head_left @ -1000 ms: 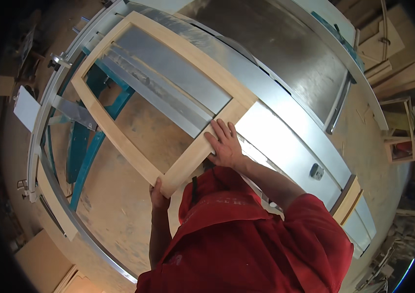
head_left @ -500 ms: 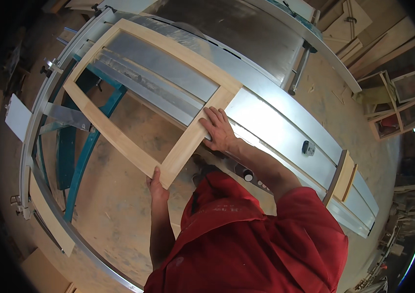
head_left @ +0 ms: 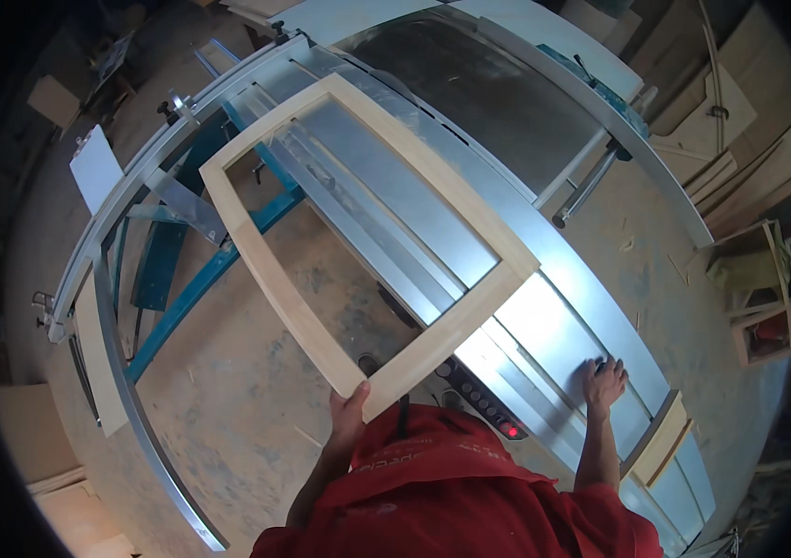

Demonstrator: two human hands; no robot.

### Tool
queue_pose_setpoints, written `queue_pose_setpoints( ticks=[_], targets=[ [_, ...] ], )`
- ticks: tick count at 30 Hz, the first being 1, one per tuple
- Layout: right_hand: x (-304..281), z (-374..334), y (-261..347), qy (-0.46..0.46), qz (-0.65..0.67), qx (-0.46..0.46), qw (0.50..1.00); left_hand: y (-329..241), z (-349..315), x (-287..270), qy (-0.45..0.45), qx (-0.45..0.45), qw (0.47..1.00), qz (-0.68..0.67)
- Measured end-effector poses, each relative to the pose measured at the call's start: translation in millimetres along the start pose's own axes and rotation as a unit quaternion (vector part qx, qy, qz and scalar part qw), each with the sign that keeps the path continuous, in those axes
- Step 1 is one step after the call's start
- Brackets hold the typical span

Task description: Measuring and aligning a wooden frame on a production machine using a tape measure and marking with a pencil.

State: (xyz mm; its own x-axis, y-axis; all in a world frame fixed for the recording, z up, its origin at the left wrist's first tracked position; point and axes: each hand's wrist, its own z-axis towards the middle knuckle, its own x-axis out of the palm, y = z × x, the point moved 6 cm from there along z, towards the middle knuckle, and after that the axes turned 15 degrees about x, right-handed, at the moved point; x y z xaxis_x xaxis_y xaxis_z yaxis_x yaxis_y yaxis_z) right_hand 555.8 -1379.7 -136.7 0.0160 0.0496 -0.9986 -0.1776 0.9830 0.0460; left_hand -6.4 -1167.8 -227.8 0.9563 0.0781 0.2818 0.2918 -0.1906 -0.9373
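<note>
A pale wooden frame (head_left: 279, 293) with an open middle lies partly on the metal sliding table (head_left: 544, 312) of a saw, its near-left corner sticking out over the floor. My left hand (head_left: 349, 414) is closed on that corner, thumb on top and fingers mostly hidden beneath. Further right, my right hand (head_left: 605, 383) is on the table, its fingers curled round a small dark block (head_left: 600, 365) that looks like a tape measure. Most of that block is hidden under the fingers.
A control panel (head_left: 484, 400) with a lit red button sits below the table's near edge. Wooden strips (head_left: 658, 442) lie across the table at right. A curved-looking metal rail (head_left: 139, 400) and teal supports (head_left: 200, 288) stand at left. Wooden crates (head_left: 767, 288) are at far right.
My right hand has left the frame's near rail and moved right onto the small dark block. My left hand still holds the corner. The whole view has shifted, so the frame appears lower and further right.
</note>
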Motion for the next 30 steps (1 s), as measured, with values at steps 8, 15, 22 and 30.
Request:
queue_pose_setpoints(
  ticks=[8, 15, 22, 30],
  targets=[
    [10.2, 30.3, -131.2, -0.006, 0.092, -0.096, 0.991, 48.8, -157.9, 29.9, 0.069, -0.015, 0.996, 0.051],
    [3.5, 68.2, -233.2, -0.026, 0.33, 0.016, 0.943, 57.6, -256.2, 29.3, 0.067, -0.069, 0.995, 0.025],
    [-37.8, -8.6, -221.2, 0.077, 0.509, 0.1, 0.852, 17.3, -255.0, -19.3, 0.138, -0.079, 0.985, 0.072],
    [-94.9, -92.2, -198.8, 0.268, 0.676, 0.198, 0.657, 31.8, -263.6, 43.9, 0.076, -0.058, 0.995, 0.005]
  ],
)
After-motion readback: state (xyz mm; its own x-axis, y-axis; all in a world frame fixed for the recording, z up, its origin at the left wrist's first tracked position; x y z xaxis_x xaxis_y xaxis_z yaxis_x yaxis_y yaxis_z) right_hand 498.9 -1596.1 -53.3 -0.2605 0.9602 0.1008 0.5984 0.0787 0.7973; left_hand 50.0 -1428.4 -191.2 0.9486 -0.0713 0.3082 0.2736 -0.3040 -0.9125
